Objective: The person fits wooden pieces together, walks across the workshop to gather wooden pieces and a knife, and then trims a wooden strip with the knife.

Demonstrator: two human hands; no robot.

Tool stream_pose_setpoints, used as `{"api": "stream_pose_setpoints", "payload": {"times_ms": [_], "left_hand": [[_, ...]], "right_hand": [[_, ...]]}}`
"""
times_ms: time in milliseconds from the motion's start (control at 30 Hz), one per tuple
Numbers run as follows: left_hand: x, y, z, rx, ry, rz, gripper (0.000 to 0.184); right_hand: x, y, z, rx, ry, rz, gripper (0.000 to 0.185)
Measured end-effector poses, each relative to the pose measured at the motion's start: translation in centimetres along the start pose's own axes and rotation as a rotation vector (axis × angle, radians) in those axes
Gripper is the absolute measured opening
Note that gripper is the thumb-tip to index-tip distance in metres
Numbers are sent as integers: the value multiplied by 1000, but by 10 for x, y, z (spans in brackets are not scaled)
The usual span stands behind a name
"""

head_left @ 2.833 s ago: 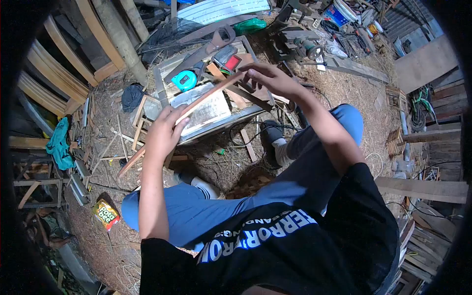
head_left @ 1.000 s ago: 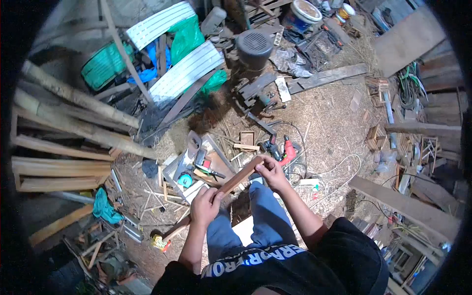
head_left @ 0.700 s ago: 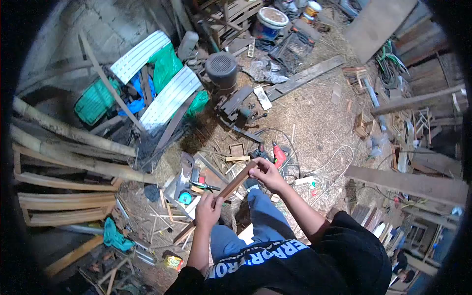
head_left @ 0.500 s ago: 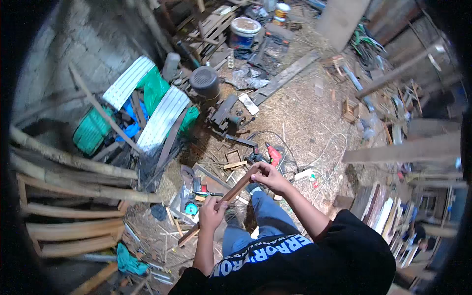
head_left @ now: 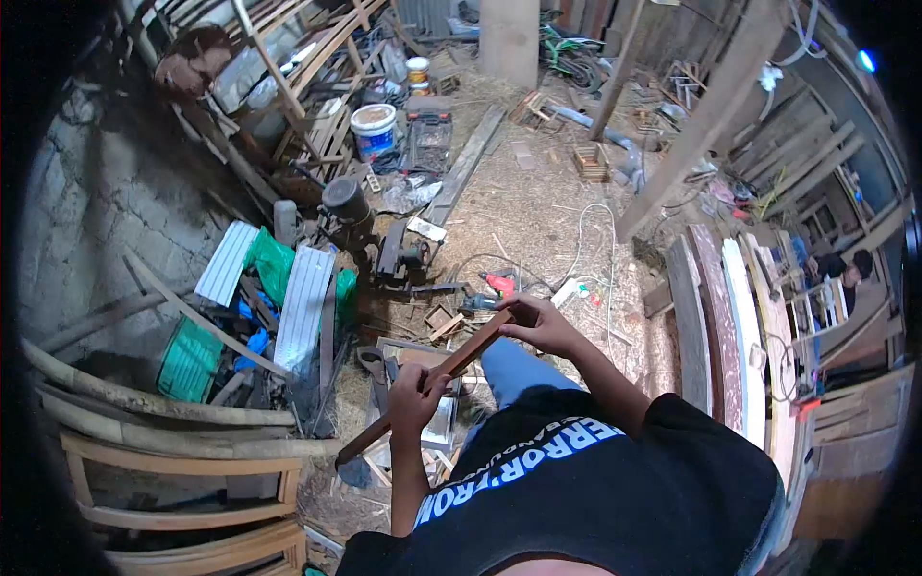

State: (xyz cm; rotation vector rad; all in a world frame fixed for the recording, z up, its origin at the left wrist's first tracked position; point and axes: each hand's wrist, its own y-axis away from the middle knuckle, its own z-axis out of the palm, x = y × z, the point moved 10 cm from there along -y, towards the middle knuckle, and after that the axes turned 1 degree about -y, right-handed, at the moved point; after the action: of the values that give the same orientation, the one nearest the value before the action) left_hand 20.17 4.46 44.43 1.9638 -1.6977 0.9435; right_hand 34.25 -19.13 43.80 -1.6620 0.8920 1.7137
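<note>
A long brown wooden strip [head_left: 469,351] runs slantwise across the front of my body, its lower end down at the left. My left hand [head_left: 416,396] is wrapped round its middle. At the upper right end, my right hand [head_left: 540,324] pinches the strip between thumb and fingers. Under and behind the strip is a low wooden work surface [head_left: 444,422], partly hidden by my left hand and the strip. A saw handle [head_left: 370,359] shows at its left edge.
A red drill [head_left: 500,284] lies on the floor ahead, near a small wooden box [head_left: 443,320] and a machine with a motor [head_left: 346,200]. Long boards [head_left: 706,326] lean at the right, and a person [head_left: 853,274] is beyond them. Curved wooden frames [head_left: 182,461] stand left.
The view has swung up and to the right, bringing the posts, leaning boards and another person into sight. Both hands have kept hold of the strip, which was over the work surface earlier.
</note>
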Motion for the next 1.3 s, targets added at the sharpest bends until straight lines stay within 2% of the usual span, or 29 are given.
{"api": "stream_pose_setpoints", "payload": {"times_ms": [100, 200, 233, 333, 500, 700, 800, 933, 967, 1033, 1133, 1167, 1200, 1233, 1267, 1300], "left_hand": [[11, 12, -3, 4, 21, 68, 42], [15, 13, -3, -29, 21, 90, 42], [16, 14, -6, -31, 57, 50, 41], [13, 10, -9, -43, -45, 98, 38], [-11, -6, -9, -2, 70, -6, 32], [-33, -71, 11, -34, 63, -61, 27], [-8, -130, 28, -59, 47, -80, 27], [8, -247, 89, -84, 55, -12, 27], [11, -283, 112, -108, -31, 3, 27], [20, -360, 165, -112, 7, -39, 31], [7, -483, 276, -103, 20, -34, 37], [2, -522, 320, -152, -20, -90, 39], [-1, -558, 360, -218, -66, -150, 41], [-4, -618, 430, -373, 25, -345, 42], [30, -655, 441, -321, -11, -170, 41], [41, -679, 458, -367, -35, -190, 41]], "right_hand": [[-12, 33, -2, 39, -131, -22, 34], [-14, 59, -26, 184, -175, 12, 29], [-11, 62, -35, 229, -184, -20, 24], [-7, 73, -66, 409, -155, -64, 19], [0, 72, -114, 557, -196, -67, 18], [24, 41, -181, 644, -210, -10, 17], [40, 14, -221, 677, -210, 56, 16], [56, -36, -302, 701, -137, 154, 16], [63, -53, -332, 690, -98, 185, 16], [80, -101, -398, 688, -59, 249, 17], [142, -208, -522, 711, -96, 321, 20], [173, -249, -562, 722, -185, 357, 23], [190, -305, -600, 664, 22, 300, 24], [214, -370, -646, 610, 197, 295, 26], [229, -399, -656, 613, 126, 286, 28], [239, -420, -659, 614, 54, 284, 31]]}}
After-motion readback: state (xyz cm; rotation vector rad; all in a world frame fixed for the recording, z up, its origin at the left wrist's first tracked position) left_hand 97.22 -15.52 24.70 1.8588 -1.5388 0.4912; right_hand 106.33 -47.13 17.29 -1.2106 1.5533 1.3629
